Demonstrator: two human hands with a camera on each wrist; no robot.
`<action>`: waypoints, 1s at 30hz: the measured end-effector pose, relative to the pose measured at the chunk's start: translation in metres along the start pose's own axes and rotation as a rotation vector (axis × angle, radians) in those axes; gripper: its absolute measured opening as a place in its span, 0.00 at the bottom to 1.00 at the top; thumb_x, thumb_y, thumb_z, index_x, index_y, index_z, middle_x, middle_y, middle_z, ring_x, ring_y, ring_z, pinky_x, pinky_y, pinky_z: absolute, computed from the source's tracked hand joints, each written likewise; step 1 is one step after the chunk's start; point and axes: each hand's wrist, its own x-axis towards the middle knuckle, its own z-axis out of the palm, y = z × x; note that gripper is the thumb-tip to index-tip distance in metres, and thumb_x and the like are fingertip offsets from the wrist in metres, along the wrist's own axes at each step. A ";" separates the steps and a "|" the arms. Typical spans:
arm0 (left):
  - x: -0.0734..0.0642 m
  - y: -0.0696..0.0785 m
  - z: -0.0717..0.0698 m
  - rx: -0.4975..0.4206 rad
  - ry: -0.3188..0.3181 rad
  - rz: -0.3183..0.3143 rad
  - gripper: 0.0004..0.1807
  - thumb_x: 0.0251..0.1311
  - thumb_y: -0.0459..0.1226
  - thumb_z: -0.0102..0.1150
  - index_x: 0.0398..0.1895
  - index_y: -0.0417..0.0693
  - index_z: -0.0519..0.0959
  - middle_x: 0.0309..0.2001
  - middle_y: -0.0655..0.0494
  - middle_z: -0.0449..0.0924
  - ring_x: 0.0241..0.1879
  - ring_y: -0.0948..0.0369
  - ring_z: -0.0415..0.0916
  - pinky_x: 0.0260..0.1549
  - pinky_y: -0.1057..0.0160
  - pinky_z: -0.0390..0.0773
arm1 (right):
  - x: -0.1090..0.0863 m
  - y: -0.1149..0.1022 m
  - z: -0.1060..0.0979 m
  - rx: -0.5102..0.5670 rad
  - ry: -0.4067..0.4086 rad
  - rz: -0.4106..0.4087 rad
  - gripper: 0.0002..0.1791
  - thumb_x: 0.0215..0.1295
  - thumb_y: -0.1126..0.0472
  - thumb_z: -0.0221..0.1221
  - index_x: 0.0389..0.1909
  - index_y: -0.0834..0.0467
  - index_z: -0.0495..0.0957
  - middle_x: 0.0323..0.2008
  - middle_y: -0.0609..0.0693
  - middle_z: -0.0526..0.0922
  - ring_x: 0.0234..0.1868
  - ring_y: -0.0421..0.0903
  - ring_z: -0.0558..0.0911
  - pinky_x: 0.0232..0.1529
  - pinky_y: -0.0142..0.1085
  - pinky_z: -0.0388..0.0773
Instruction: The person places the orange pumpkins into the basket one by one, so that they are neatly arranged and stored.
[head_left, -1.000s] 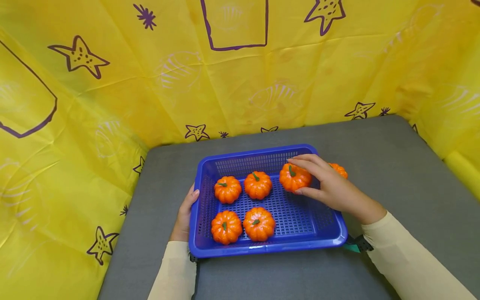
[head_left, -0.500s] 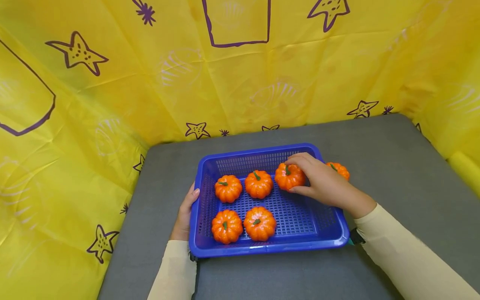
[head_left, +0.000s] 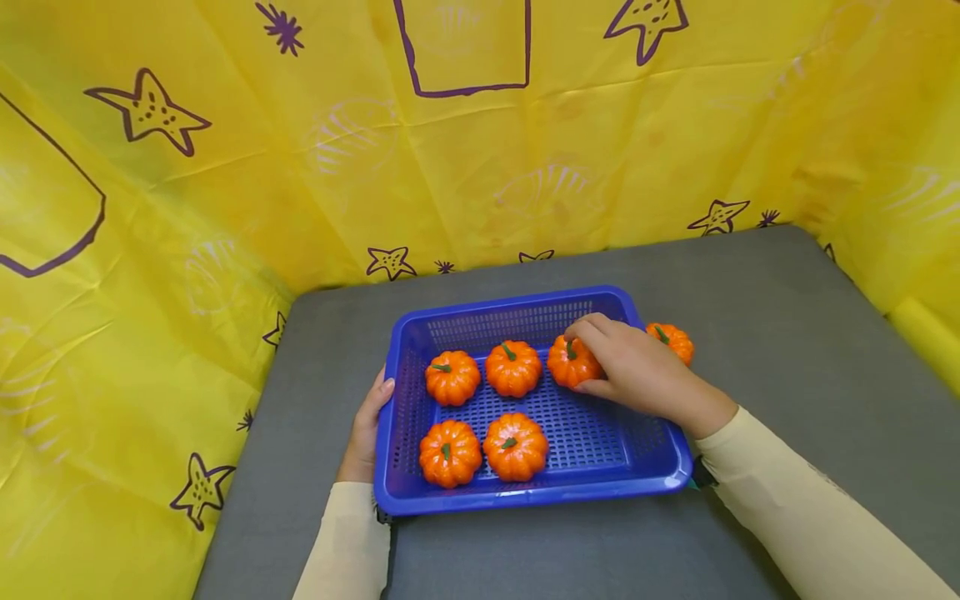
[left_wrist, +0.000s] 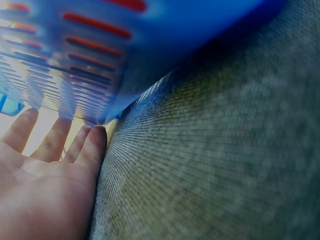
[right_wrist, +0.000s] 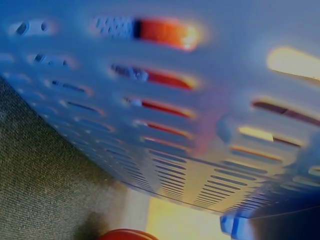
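A blue perforated plastic basket [head_left: 585, 498] sits on the grey table. Inside it, several small orange pumpkins with green stems stand in two rows, such as the front one [head_left: 516, 447]. My right hand [head_left: 645, 367] reaches over the right rim and grips another pumpkin [head_left: 566, 363] low in the back row; some fingers are hidden. My left hand [head_left: 366, 429] rests against the basket's left side, thumb at the rim. In the left wrist view its fingers [left_wrist: 52, 142] look nearly straight, tips at the slotted wall. The right wrist view shows the basket's outer wall [right_wrist: 210, 120], not the hand.
One more pumpkin [head_left: 671, 343] lies on the table outside the basket, just past its right rim and partly behind my right hand. Yellow cloth [head_left: 450, 183] with sea-creature drawings hangs behind and at both sides of the grey table [head_left: 780, 333].
My right hand has moved left and lowered its pumpkin deeper into the back row of the basket. More of the pumpkin outside shows. The left hand and basket have hardly moved.
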 end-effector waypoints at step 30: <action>-0.001 -0.001 -0.002 0.006 -0.009 0.011 0.37 0.81 0.49 0.41 0.89 0.59 0.51 0.78 0.45 0.65 0.67 0.51 0.75 0.65 0.50 0.77 | 0.000 -0.001 0.004 -0.129 -0.070 -0.040 0.44 0.53 0.53 0.85 0.70 0.60 0.77 0.56 0.57 0.85 0.54 0.60 0.84 0.57 0.57 0.81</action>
